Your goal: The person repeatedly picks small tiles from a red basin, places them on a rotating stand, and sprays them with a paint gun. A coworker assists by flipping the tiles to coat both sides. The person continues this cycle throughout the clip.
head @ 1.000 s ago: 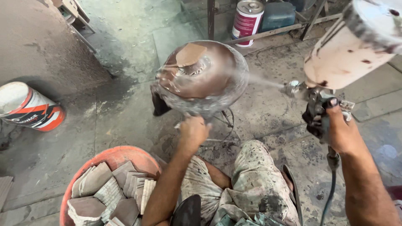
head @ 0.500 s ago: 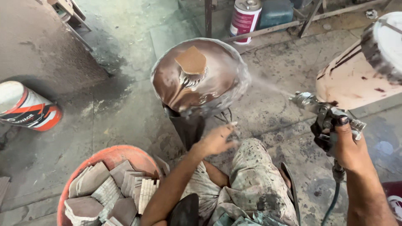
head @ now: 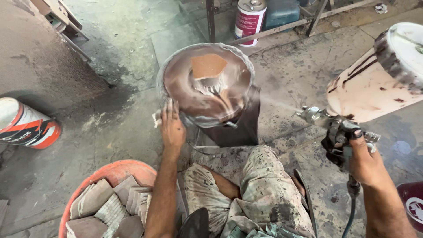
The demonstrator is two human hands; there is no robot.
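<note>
Round turntable (head: 185, 83), brown-coated, stands on the concrete floor (head: 119, 48) ahead of the knees; its dark base is mostly hidden beneath. An orange hexagonal tile (head: 208, 65) lies on top, its lower edge blurred by wet sheen. Orange basin (head: 115, 171) of stacked tiles sits lower left, cut off by the frame. Spray gun (head: 339, 128) with pale cup points at the turntable. Right hand (head: 365, 163) clenches its grip. Left hand (head: 171, 125), fingers flat and released, touches the turntable's rim.
</note>
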